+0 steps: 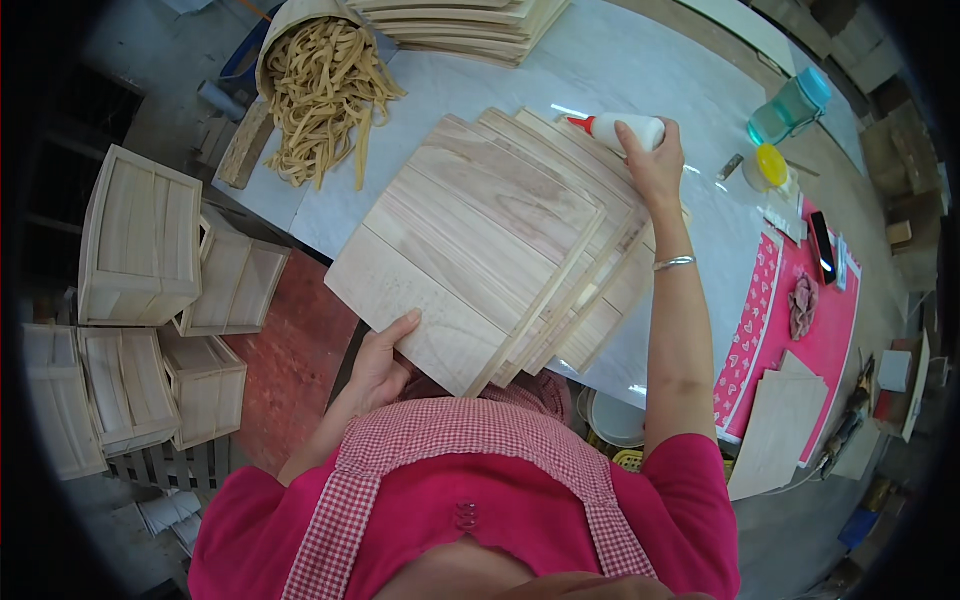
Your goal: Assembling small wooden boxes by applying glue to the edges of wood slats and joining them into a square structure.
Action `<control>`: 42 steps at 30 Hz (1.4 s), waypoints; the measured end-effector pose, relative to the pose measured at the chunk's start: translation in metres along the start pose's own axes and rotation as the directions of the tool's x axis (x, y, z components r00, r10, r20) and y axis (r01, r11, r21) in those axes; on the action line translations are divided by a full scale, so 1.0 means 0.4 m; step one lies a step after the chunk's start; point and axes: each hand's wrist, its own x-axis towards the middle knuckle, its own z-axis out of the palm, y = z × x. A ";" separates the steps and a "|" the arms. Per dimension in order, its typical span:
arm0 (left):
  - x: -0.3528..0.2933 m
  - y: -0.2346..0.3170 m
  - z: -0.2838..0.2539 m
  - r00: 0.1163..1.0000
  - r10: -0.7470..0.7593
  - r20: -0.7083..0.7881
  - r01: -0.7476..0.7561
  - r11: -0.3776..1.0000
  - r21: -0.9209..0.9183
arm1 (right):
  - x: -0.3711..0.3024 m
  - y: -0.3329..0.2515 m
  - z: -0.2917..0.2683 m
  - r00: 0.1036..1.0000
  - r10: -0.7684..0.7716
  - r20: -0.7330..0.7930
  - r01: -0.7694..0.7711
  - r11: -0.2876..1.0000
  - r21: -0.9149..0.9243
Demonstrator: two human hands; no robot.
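A fanned stack of wooden panels [470,220] lies across the near part of the table, its lower corner jutting past the edge. My left hand [382,362] grips that near corner of the top panel, thumb on the upper face and fingers underneath. Over the far right side of the stack, my right hand [655,165] is wrapped around a white squeeze bottle [612,132]. The bottle is tilted on its side, and its red nozzle [580,123] points left above the panels' far edges. Whether anything comes out of it, I cannot tell.
Tan bands [325,95] spill from a container at the far left. More panels [460,25] are stacked behind. Several wooden boxes [140,240] stand left of the table. To the right are a teal bottle [790,108], a yellow-lidded jar [767,168], a phone [822,247] and pink sheeting [775,330].
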 end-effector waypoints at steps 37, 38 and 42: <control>-0.006 -0.001 0.007 1.000 0.014 -0.006 -0.014 1.000 0.023 | -0.067 -0.087 -0.004 0.999 0.034 0.038 -0.038 0.994 0.105; -0.007 -0.002 0.007 1.000 0.020 -0.006 -0.020 0.999 0.044 | -0.061 -0.097 0.017 0.999 0.033 0.039 -0.037 0.993 0.111; -0.017 0.000 0.019 0.999 0.037 -0.020 -0.036 0.998 0.043 | -0.037 -0.129 0.056 0.997 -0.065 0.041 0.063 0.997 0.049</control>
